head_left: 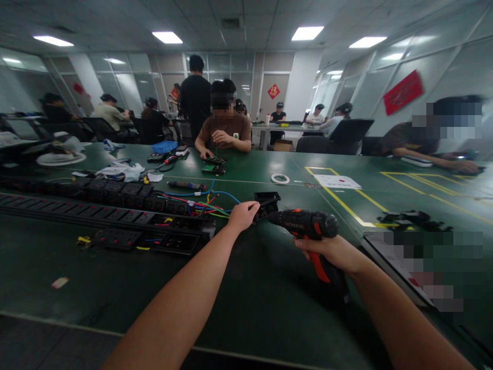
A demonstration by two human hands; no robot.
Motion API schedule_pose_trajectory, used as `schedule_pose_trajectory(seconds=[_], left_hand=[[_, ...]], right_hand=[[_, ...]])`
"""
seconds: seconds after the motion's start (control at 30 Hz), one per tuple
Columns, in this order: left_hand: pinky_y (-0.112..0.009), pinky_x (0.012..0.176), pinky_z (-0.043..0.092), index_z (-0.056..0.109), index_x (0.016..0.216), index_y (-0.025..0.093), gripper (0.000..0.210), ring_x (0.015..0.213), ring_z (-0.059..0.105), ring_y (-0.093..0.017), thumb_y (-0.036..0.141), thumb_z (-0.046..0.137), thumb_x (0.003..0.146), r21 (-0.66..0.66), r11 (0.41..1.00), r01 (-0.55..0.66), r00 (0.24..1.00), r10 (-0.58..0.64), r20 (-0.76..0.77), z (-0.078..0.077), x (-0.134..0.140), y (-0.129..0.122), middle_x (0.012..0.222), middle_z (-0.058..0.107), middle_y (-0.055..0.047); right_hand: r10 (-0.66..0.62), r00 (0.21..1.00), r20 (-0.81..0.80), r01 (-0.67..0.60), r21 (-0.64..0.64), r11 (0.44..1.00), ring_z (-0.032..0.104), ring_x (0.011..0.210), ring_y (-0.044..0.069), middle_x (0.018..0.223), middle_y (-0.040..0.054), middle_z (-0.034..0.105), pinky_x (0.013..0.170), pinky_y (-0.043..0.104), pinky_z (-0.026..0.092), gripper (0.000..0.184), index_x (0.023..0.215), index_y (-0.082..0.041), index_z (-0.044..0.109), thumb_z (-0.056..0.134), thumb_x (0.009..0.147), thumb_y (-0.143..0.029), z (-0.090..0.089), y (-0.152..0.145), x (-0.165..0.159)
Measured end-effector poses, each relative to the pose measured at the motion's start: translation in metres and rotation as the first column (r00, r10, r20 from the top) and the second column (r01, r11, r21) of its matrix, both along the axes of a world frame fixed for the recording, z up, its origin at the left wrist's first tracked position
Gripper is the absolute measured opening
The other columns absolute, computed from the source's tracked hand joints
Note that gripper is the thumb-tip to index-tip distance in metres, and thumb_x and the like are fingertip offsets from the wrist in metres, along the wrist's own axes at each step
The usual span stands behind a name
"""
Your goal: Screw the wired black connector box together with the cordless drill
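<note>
My right hand (333,251) is wrapped round the grip of a black and orange cordless drill (300,223), whose nose points left. My left hand (244,215) is closed at the edge of a small black plastic housing (268,197), close to the drill's tip. Where the tip meets the housing is dark, so contact is hard to make out. Left of that hand, coloured wires (210,207) run out of a long black power strip (96,209) with rows of sockets. A loose black socket module (117,238) lies in front of the strip.
Across the green table (246,298), a person (225,128) handles green circuit boards (214,168). A white tape roll (280,179), a screwdriver-like tool (186,185) and a blue bin (164,147) lie beyond my hands. Black parts (414,220) sit at right, near another person (416,139).
</note>
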State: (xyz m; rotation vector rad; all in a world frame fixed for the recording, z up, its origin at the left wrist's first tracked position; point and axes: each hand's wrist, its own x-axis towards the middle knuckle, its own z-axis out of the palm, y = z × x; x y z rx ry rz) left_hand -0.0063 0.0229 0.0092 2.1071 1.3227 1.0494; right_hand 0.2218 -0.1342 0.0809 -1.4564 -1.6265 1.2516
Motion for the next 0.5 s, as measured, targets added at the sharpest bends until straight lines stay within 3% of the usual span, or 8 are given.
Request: schedule_pose_trajectory(seconds=[0.5], left_hand=[[-0.030,0.103,0.047,0.074,0.118,0.023,0.038,0.118,0.065,-0.023,0.041,0.047,0.099,0.008,1.000,0.000,1.000,0.000,0.000,0.0002,0.0000,-0.0006,0.124,0.073,-0.004]], right_hand=[[-0.015,1.000,0.019,0.015,-0.006,1.000,0.055,0.058,0.015,0.060,-0.0008,0.061,0.055,0.028,0.041,0.033,0.076,-0.017,0.065,0.076,0.074,-0.048,0.0018,-0.0018,-0.0019]])
